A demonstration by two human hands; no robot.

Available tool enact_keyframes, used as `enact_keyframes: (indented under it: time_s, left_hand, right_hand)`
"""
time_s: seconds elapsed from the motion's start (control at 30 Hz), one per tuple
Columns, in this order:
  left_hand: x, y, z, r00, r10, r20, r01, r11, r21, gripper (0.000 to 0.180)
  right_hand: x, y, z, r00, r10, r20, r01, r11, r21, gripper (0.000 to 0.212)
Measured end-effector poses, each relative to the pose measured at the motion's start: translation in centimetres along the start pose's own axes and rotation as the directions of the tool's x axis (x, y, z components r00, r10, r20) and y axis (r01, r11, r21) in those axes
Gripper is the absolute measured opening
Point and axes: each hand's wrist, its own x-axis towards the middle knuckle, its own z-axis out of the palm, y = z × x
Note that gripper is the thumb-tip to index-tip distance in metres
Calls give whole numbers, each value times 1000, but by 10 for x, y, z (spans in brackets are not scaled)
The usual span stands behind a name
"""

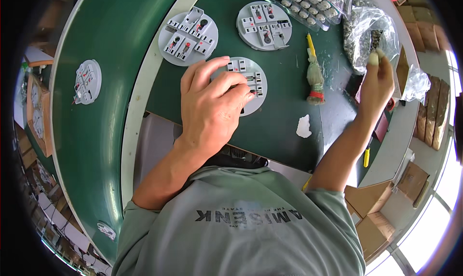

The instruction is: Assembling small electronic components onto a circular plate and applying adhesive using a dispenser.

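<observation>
My left hand is bent over a round light-grey plastic disc with raised blocks and slots. Its thumb and index finger come close together above the blocks, by a small dark piece; whatever lies between them is too small to name. Out to the right, my right hand reaches to a clear plastic bag full of small greyish parts. The fingertips are pinched together at the bag's near side, just below a few dark parts. A pale cover sits on one fingertip. What the pinch holds cannot be made out.
Two more fitted discs stand beyond my left hand. A yellow-handled tool wrapped in cloth lies mid-table, near a white scrap. Bubbled trays of round parts are at the back. Left, a green conveyor belt carries another disc.
</observation>
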Motion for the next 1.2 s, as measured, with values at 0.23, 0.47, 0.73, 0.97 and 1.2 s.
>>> enact_keyframes:
  time_s: [0.23,0.47,0.73,0.97,1.2]
  left_hand:
    - [-22,-12,-21,995,-82,-59,74,989,-129,51]
    - [-40,-18,-46,952,-303,42,305,928,-212,87]
    - [7,-8,-31,899,-112,424,130,991,-14,91]
    - [20,-25,-34,957,-43,287,127,952,-280,57]
    - [29,-34,-47,678,-421,603,734,339,-589,51]
  right_hand:
    - [86,83,34,956,27,294,90,922,-378,48]
    - [94,112,46,988,27,150,44,890,-455,44]
    - [91,102,47,975,62,215,29,919,-394,41]
    - [89,103,45,949,181,259,-96,945,-312,42]
    - [91,120,42,968,240,73,-238,971,-32,35]
